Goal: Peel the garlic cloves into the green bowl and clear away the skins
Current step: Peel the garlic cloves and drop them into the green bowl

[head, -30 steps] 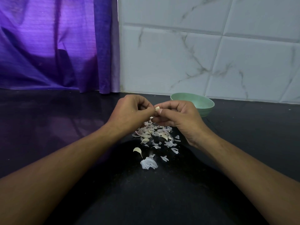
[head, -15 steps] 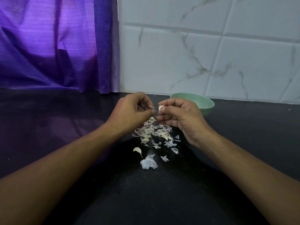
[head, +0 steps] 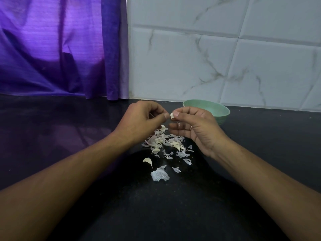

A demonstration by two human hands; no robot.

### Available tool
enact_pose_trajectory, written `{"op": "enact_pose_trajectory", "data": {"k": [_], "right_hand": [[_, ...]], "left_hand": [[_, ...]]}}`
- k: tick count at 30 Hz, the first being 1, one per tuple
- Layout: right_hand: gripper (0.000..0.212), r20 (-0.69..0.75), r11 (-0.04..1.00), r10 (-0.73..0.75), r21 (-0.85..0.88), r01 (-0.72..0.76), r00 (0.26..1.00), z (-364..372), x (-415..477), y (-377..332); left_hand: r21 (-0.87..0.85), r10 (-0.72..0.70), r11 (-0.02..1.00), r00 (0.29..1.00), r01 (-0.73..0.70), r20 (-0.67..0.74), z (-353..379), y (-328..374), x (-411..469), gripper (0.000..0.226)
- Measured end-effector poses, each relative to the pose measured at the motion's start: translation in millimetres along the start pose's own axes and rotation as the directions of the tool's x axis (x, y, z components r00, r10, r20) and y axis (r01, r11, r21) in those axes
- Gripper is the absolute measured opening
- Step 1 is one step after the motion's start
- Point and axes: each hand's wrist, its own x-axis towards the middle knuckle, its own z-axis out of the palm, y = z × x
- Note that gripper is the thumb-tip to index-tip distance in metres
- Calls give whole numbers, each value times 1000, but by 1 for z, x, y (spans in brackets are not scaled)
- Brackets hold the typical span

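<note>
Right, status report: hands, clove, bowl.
Right hand pinches garlic clove; left hand thumb against it. Green bowl just behind right hand. Skins and loose cloves litter counter below hands.

Dark, speckled black stone tabletop (head: 173,214). On it: pale green round bowl (head: 219,113) at rear; scattered white papery garlic skins (head: 165,143); one unpeeled cream garlic clove (head: 147,161) nearer.

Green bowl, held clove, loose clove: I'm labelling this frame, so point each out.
Green bowl (head: 217,110), head view, inner wall.
Held clove (head: 172,115), head view, exposed pale end.
Loose clove (head: 147,160), head view, plump body.
</note>
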Motion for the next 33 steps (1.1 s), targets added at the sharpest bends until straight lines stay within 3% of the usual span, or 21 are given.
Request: {"op": "enact_pose_trajectory", "data": {"k": [9, 16, 25, 33], "right_hand": [[11, 18, 999, -28, -37, 28, 999, 1, -1, 0], [18, 47, 998, -46, -28, 48, 998, -2, -1, -3], [17, 39, 979, -121, -161, 126, 992, -2, 1, 3], [21, 98, 980, -119, -149, 133, 988, 0, 0, 4]], "left_hand": [[90, 141, 986, 990, -139, -26, -2, 0, -1, 7], [83, 130, 988, 990, -126, -44, -4, 2, 0, 5], [133, 125, 983, 992, -124, 5, -4, 2, 0, 10], [95, 46, 995, 999, -43, -23, -2, 5, -1, 13]]}}
